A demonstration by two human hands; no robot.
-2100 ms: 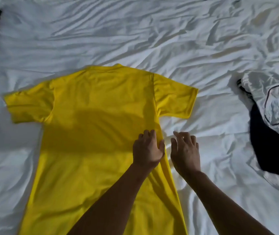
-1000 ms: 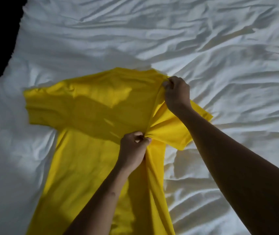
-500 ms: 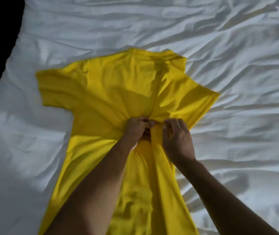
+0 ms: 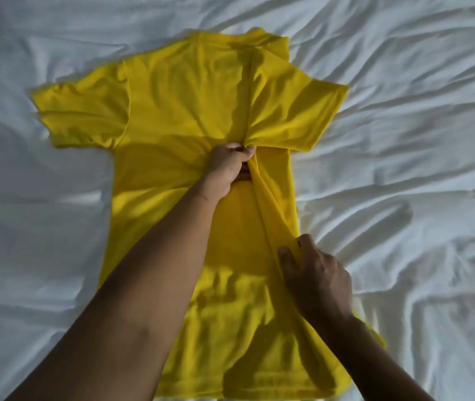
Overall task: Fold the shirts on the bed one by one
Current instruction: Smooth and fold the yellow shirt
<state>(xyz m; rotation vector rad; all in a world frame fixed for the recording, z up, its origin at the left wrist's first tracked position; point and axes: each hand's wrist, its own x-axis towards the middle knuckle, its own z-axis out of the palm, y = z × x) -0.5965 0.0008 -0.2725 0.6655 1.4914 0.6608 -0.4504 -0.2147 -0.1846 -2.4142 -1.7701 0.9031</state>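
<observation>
Yellow shirt (image 4: 172,111) lies on the bed (image 4: 404,169), right side turned inward; your left hand (image 4: 229,166) pinches the fold at the armpit as anchor, your right hand (image 4: 314,273) pinches the edge lower, likely tensioning the crease.

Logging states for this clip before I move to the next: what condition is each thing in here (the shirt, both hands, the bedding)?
yellow shirt: lying on the bed, one side edge folded inward along its length, the other sleeve spread flat; fold unfinished.
left hand: pinching the fold by the armpit.
right hand: gripping the folded edge lower down.
bed sheet: white, wrinkled.
</observation>
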